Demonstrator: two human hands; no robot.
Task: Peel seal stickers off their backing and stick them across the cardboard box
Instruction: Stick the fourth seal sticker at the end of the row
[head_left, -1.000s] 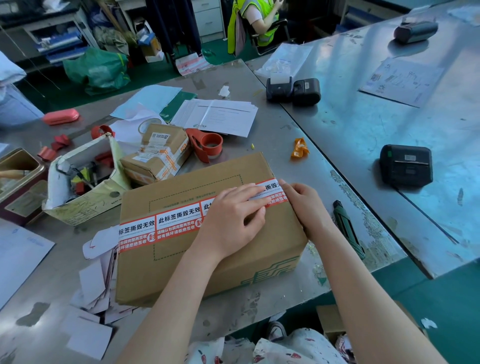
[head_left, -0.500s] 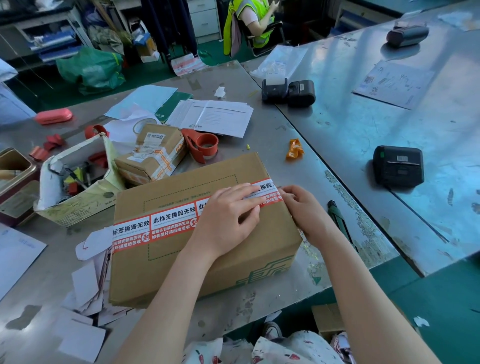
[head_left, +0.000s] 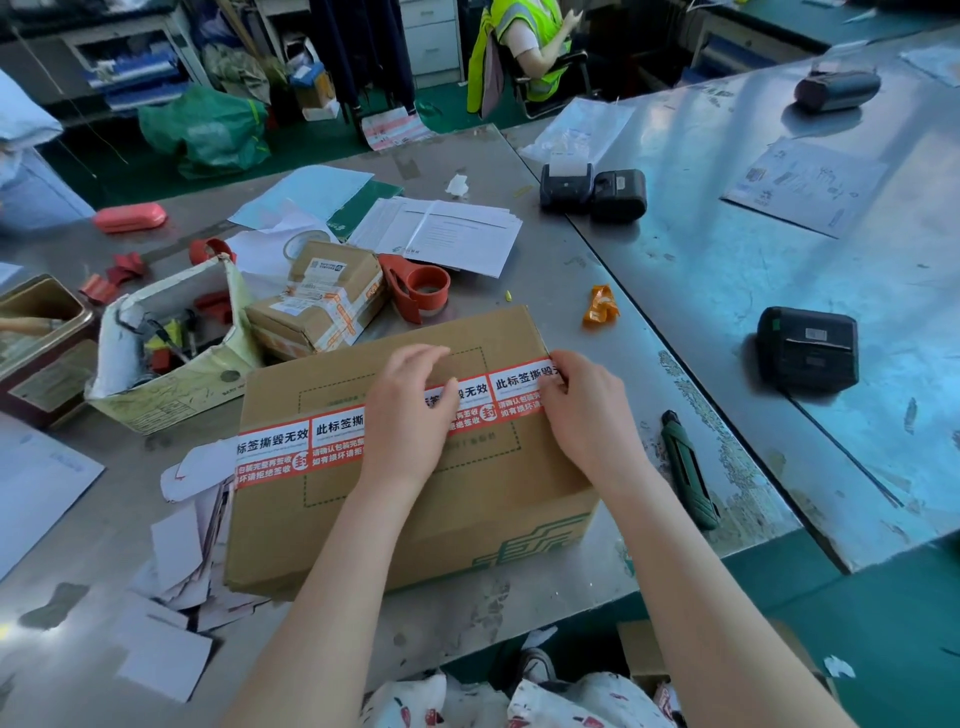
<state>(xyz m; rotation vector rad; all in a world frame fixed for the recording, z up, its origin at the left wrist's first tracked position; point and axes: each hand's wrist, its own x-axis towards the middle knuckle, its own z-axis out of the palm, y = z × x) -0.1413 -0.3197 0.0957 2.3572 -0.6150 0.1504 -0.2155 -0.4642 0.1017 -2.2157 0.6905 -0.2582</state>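
**Sticker going down at the box's right edge**

Both hands are on the box (head_left: 415, 519), and this looks like the pressing-down step. The left hand (head_left: 410, 410) lies flat over the middle of the sticker strip (head_left: 311, 441), fingers loosely spread and reaching just past its far edge, thumb on the band. The right hand (head_left: 587, 410) sits at the right end, fingertips curled together onto the last sticker (head_left: 519, 384) where it meets the box edge; whether they pinch it or only press it, I cannot tell.

Next move, I'd judge: fold that end over the edge and rub it flat, wrinkle-free.

The count, near to far: 1 box under the fingers, about 4 stickers in 1 row across it, loose backing scraps (head_left: 171, 545) left of the left hand. Right of the right hand, 1 green cutter (head_left: 685, 467). Beyond the fingertips, 1 small parcel (head_left: 317, 301), 1 tape dispenser (head_left: 415, 286), then 4 black printers (head_left: 805, 348).
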